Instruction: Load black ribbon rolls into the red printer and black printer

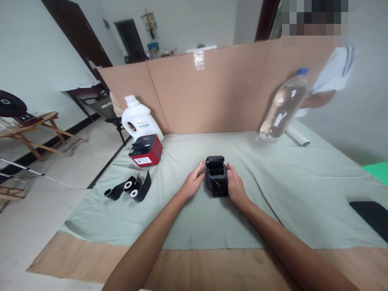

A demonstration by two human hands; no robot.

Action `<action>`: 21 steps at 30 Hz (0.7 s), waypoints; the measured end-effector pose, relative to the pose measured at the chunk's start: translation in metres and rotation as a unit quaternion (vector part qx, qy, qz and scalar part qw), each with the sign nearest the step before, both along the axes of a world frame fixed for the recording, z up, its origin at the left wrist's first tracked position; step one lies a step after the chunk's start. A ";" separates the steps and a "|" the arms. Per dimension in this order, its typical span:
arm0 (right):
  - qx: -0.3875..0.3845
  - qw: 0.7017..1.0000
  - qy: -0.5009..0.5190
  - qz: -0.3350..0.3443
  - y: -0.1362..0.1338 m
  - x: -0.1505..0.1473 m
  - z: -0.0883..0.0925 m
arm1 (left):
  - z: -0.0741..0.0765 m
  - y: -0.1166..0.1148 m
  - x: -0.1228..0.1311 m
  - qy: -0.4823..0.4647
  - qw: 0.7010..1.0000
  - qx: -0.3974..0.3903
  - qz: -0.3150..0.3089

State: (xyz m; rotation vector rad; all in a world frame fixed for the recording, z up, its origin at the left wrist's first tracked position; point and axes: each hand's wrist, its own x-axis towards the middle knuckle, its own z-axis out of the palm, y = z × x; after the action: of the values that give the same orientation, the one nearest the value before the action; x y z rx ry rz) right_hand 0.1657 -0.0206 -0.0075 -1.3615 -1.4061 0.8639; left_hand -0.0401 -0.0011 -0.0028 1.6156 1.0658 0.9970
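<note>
A small dark portable printer (216, 178) sits at the middle of the cloth, its lid raised at the far side. Black strip material lies across its bay and hangs over the near edge. My left hand (194, 179) is beside the printer's left side, fingers stretched forward; whether the fingertips touch it I cannot tell. Against the right side rests my right hand (236, 184), with its fingers extended along the casing. Off to the left lie several partly unwound black rolls (133, 188) with white cores. Behind them stands a red and black box-shaped device (148, 151) with a white label.
A white jug (141, 119) stands at the back left before a cardboard screen (212, 97). At the back right are a large clear bottle (285, 107) and a white roll (298, 135). A black flat object (370, 216) lies far right. A person (330, 81) is behind the screen.
</note>
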 end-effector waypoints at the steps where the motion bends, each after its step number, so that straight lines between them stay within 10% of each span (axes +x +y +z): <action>1: -0.002 1.000 0.001 0.000 0.000 0.000 0.000 | 0.002 0.005 0.001 -0.007 1.000 0.001 0.001; 13: 0.007 1.000 0.016 0.007 0.001 0.000 -0.002 | 0.040 0.009 0.015 0.188 0.972 0.109 0.093; 21: 0.017 1.000 0.008 -0.015 0.005 0.003 -0.005 | 0.102 0.047 0.052 0.603 0.781 0.123 -0.105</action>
State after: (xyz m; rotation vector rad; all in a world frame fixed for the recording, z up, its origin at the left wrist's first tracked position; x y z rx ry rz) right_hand 0.1682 -0.0157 -0.0123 -1.3424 -1.3794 0.8261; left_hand 0.0124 0.0463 0.0992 2.6032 1.5102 -0.2270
